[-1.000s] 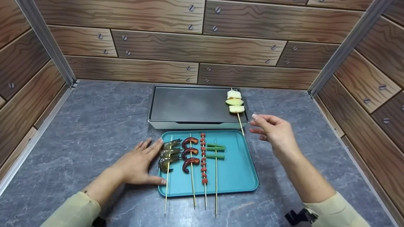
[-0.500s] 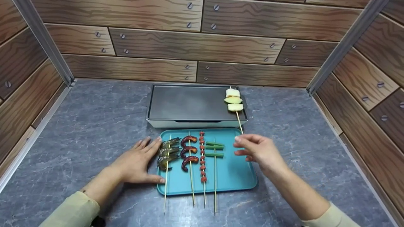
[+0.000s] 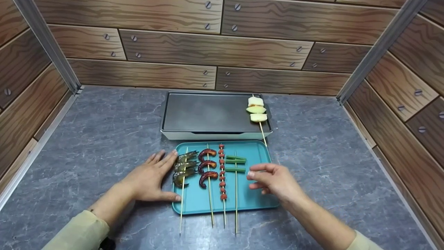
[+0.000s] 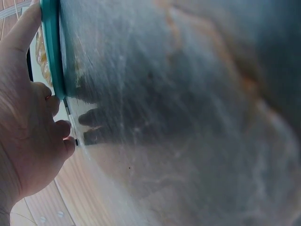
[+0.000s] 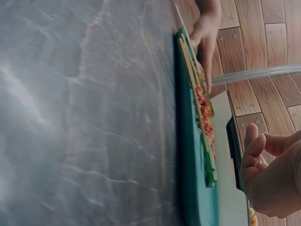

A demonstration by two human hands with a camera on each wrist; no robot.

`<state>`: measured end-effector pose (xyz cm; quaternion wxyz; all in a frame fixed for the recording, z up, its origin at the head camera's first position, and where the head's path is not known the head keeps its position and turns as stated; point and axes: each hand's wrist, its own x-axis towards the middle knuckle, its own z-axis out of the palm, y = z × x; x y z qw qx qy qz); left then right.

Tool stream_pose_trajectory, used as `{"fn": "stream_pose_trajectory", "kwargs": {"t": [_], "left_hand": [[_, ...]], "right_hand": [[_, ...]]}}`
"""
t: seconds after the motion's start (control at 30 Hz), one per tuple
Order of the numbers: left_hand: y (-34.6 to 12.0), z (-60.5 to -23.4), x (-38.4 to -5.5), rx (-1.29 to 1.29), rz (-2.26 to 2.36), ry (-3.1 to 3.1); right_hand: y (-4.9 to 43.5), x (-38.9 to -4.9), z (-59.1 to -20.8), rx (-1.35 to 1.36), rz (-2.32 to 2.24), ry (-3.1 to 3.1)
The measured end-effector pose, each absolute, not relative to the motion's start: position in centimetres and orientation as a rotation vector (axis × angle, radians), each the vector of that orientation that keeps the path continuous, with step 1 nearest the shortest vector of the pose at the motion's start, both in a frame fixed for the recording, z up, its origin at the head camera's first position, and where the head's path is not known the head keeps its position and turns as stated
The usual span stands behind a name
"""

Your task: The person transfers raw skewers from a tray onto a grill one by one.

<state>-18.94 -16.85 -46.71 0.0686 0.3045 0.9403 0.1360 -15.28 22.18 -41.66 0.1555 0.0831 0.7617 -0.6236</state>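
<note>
My left hand (image 3: 149, 180) lies spread at the left edge of a teal tray (image 3: 255, 151), thumb and fingertips on its rim. In the left wrist view, the fingers (image 4: 59, 129) reach along the tray's side. My right hand (image 3: 279, 184) hovers over the tray's right part, fingers loosely bent and holding nothing. Nearest to its fingertips is a skewer of green stalks (image 3: 236, 170). Left of that lie a skewer of small red pieces (image 3: 223, 178), one of curled octopus tentacles (image 3: 208, 165) and one of shrimp (image 3: 184, 168). Their sticks overhang the tray's front edge.
Behind the tray stands a flat griddle (image 3: 204, 113) with a dark plate. A skewer of white and pale green chunks (image 3: 256, 109) lies on its right end, its stick reaching toward the tray. Wood-patterned walls (image 3: 170, 45) enclose the grey marbled table (image 3: 111, 118).
My right hand has moved from beside the griddle's front right corner down and left to above the tray, close to the green-stalk skewer. The left hand has stayed at the tray's edge.
</note>
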Motion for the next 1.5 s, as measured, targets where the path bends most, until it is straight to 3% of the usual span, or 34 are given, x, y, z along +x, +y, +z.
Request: {"fn": "stream_pose_trajectory", "kwargs": {"t": [1.5], "left_hand": [[-16.9,-46.7,-19.0,0.914,0.373,2.82]], "right_hand": [[20.3,-14.6,-44.4,0.173,-1.487,2.147]]}}
